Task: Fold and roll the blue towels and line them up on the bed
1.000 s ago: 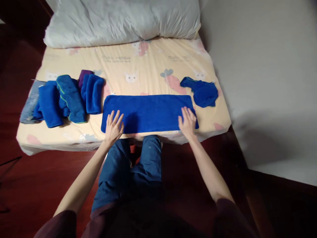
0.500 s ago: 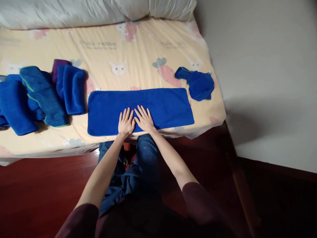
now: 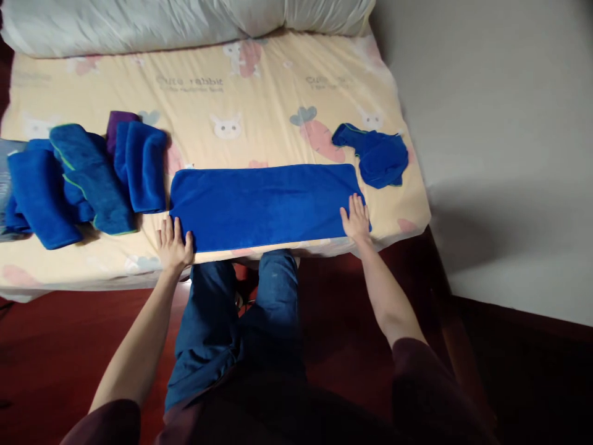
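A long folded blue towel (image 3: 264, 204) lies flat across the near edge of the bed (image 3: 259, 105), its length running from 9 to 3 o'clock in front of the person. The left hand (image 3: 173, 244) rests palm down at the towel's 9 o'clock end, fingers spread on the sheet and thumb against the near corner, gripping nothing. The right hand (image 3: 356, 219) lies flat and released on the near corner at the 3 o'clock end. A pile of folded towels (image 3: 88, 179) sits just beside the towel at 9 o'clock. A crumpled blue cloth (image 3: 380, 157) lies near it at 2 o'clock, and a white pillow (image 3: 185, 21) at 12 o'clock.
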Action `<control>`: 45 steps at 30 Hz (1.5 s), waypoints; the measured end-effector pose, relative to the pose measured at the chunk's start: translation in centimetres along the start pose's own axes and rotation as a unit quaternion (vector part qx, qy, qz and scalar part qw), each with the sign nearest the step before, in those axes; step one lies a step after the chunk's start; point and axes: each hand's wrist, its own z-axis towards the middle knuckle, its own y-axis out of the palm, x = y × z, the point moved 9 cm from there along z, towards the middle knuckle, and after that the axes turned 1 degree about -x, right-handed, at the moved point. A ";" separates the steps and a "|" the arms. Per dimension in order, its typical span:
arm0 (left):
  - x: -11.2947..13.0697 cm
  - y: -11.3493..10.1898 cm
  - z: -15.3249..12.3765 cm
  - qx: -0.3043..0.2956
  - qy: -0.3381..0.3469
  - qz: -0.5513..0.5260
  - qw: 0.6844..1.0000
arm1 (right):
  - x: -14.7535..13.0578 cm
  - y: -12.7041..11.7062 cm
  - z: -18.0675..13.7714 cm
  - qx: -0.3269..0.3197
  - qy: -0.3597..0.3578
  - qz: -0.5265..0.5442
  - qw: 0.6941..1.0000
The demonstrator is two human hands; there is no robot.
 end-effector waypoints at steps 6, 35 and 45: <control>-0.3 0.0 -0.6 0.012 -0.011 -0.005 1.000 | 2.3 -0.8 -0.1 0.028 0.028 0.037 0.999; 17.4 4.1 0.8 -0.098 0.228 -0.015 0.969 | -30.1 8.8 -7.2 0.027 -0.009 0.050 0.998; 32.1 16.7 5.5 -0.206 0.298 -0.048 0.931 | -29.1 9.4 -5.8 -0.002 0.020 0.002 1.000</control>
